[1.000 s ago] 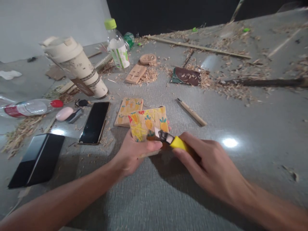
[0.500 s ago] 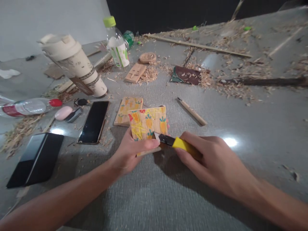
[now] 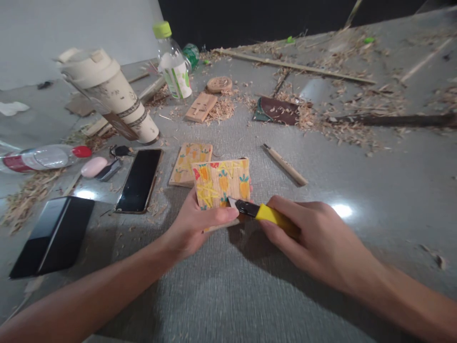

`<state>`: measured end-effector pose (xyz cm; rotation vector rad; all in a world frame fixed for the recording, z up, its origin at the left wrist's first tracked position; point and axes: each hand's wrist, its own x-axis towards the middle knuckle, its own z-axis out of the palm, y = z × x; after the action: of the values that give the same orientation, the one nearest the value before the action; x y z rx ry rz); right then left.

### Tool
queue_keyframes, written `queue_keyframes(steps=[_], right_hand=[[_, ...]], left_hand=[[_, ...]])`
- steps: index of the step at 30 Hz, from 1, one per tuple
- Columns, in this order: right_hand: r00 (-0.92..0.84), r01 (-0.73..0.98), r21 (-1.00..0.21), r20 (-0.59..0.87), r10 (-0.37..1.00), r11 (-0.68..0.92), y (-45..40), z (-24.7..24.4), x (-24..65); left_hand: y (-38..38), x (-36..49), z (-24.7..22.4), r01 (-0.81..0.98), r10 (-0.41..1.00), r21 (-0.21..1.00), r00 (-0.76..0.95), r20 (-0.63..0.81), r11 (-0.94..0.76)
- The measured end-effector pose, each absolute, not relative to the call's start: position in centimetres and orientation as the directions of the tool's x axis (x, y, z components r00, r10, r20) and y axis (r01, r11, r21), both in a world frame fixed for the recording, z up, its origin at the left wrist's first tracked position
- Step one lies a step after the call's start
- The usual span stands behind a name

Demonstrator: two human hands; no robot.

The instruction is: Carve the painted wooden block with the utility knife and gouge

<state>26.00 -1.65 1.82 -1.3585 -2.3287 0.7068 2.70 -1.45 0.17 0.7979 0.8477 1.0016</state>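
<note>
My left hand (image 3: 200, 224) is closed on a small wooden board (image 3: 228, 178) painted with orange carrot-like shapes, yellow stars and red patches. Its thumb lies across the lower front, and the board is tilted up toward me. In my right hand (image 3: 303, 233) is a utility knife (image 3: 271, 215) with a yellow handle and black neck. The blade tip meets the board's painted face, close to my left thumb. Behind the held board, a second painted board (image 3: 187, 164) lies flat on the grey table (image 3: 228, 295). Most fingers of my left hand are hidden behind the board.
A carving tool (image 3: 284, 164) lies to the right. On the left are a phone (image 3: 139, 181), a folded black device (image 3: 52, 236), a cream tumbler (image 3: 110, 93) and a red-capped bottle (image 3: 46, 158). Farther back stand a green-capped bottle (image 3: 174, 71), a carved block (image 3: 201, 107) and scattered shavings.
The painted board has shifted slightly to the right in my left hand. The knife and my right hand look almost unmoved.
</note>
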Motion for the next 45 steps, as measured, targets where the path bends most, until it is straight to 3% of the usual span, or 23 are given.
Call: queue_keyframes(steps=[45], right_hand=[[-0.473, 0.721, -0.563, 0.025, 0.881, 0.403, -1.65, 1.66, 26.1]], left_hand=[[-1.32, 2.73, 0.4, -0.389, 0.922, 0.854, 0.309, -0.232, 0.345]])
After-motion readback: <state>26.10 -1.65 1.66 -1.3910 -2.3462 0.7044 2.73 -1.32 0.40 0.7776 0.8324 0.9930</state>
